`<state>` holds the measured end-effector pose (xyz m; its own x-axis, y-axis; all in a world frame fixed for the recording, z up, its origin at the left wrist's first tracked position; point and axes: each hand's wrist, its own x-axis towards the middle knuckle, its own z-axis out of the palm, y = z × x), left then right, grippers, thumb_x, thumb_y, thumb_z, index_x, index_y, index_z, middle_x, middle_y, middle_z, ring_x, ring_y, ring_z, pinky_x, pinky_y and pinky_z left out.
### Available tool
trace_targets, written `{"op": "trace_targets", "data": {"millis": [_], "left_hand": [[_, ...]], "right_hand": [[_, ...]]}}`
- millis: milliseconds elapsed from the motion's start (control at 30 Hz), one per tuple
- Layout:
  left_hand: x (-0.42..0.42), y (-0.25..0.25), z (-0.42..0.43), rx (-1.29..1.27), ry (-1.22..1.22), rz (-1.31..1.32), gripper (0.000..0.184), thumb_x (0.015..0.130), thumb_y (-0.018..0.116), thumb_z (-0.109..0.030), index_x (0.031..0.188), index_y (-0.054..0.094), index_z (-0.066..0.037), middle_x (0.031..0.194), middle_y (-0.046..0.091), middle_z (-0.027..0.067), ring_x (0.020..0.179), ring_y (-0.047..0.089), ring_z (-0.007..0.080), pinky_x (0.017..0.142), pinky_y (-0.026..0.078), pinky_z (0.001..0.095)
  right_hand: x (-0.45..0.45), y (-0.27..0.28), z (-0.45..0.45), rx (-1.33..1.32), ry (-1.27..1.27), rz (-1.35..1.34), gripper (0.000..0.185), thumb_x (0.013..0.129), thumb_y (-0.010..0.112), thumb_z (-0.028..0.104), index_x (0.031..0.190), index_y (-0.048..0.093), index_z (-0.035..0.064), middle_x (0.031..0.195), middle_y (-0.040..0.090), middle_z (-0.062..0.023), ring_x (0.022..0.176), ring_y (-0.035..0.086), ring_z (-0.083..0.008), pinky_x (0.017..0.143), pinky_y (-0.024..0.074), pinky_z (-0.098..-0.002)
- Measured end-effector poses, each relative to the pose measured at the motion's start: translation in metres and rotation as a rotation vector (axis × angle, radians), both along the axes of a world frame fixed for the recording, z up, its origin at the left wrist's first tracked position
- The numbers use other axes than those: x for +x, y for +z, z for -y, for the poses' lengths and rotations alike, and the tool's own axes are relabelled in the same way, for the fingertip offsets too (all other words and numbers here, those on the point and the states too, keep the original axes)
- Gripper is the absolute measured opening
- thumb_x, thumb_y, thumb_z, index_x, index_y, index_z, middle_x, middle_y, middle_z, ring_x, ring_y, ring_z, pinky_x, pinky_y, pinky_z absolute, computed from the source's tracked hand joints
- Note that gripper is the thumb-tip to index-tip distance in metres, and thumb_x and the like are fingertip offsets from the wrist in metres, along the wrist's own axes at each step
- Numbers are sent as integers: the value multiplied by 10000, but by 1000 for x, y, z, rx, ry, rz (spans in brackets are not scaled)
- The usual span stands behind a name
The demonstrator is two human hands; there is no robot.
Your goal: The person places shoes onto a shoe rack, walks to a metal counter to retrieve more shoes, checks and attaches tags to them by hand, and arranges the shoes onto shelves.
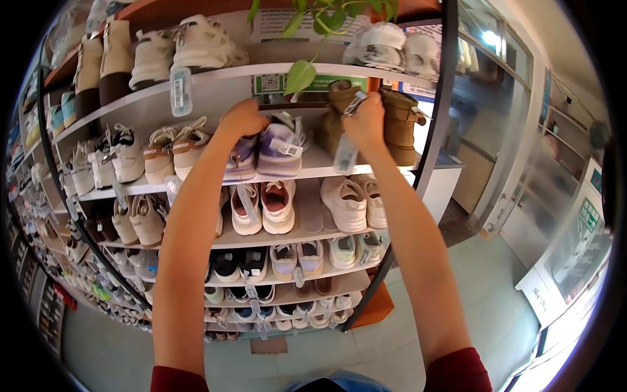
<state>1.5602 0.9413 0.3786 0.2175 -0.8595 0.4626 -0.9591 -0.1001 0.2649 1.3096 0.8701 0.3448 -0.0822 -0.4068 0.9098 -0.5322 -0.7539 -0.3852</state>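
On the second shelf from the top, my left hand (243, 119) is closed at the collar of the left purple sneaker (241, 160). Its mate, another purple sneaker (281, 147) with a white barcode label, stands right beside it. My right hand (367, 123) is closed at the upper edge of a brown boot (330, 127), which looks blurred. A clear plastic tag (346, 155) hangs below that hand. The second brown boot (400, 127) stands upright to the right, near the shelf post. My fingertips are partly hidden in both grips.
Shoes fill the metal shelf rack (320, 171) on several levels, among them white sneakers (277, 206) below. Green plant leaves (300, 77) hang in front of the upper shelf. A dark post (439, 85) bounds the rack on the right, with tiled floor (483, 287) beyond.
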Motion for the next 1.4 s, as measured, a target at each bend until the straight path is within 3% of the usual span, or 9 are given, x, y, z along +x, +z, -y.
{"op": "trace_targets", "data": {"millis": [67,467,700,800,900,1000,1067,1200,1400], "left_hand": [[-4,-2,2,-200,-66,75,310,712,641,-218,759,647,89,798,619,312,810,636,422,730,500,443],[-44,6,-2,-74,27,19,337,719,635,-251,915,670,21,944,661,228,930,646,348,787,514,416],[-60,24,-7,16,86,170,350,710,633,-240,980,684,-23,1000,675,169,967,650,310,811,524,399],[-57,27,-34,5,52,284,338,732,623,-239,993,676,-31,1017,667,166,977,636,336,808,523,401],[-17,9,-55,-194,-41,254,314,799,597,-224,1033,640,-20,1037,653,173,958,627,358,812,518,401],[7,-42,-90,-620,-319,-58,413,861,610,-209,1186,527,31,1051,618,186,949,618,298,838,493,361],[17,-82,-93,-667,-444,-417,620,843,656,-177,1354,358,9,1313,463,193,1157,518,283,909,469,356],[-4,-105,-105,-465,-464,-271,967,719,793,-246,1433,194,10,1453,278,200,1355,291,291,1100,281,379],[13,-79,-94,-272,-509,-341,1119,589,870,-262,1427,179,8,1427,284,207,1344,288,301,1105,256,383]], "right_hand": [[-18,1,3,29,81,31,405,637,650,33,957,420,-58,966,519,-287,906,515,-450,802,431,-485],[-16,-24,10,-30,165,97,577,652,692,80,1115,384,-74,1097,449,-273,1023,441,-429,902,384,-460],[-18,-22,-32,210,37,116,1037,669,789,283,1403,153,-80,1358,278,-325,1256,309,-440,1043,301,-450],[-9,-29,-85,-130,34,140,869,731,741,232,1383,247,-59,1371,321,-276,1253,337,-411,1034,321,-446],[20,-40,-116,-347,343,-154,654,778,670,139,1343,367,6,1292,453,-203,1212,402,-382,1028,338,-449],[53,-55,-125,-106,275,-346,723,754,716,220,1383,370,130,1375,313,-279,1252,359,-449,1041,324,-468],[62,-67,-98,-60,305,-318,749,740,728,224,1392,361,173,1382,286,-293,1251,353,-464,1044,322,-472],[52,-62,-82,32,411,-354,785,714,745,212,1397,359,233,1379,270,-313,1246,358,-478,1039,334,-470],[32,-45,-68,106,567,-403,796,694,766,262,1393,387,244,1266,392,-230,1161,435,-435,999,370,-456]]}}
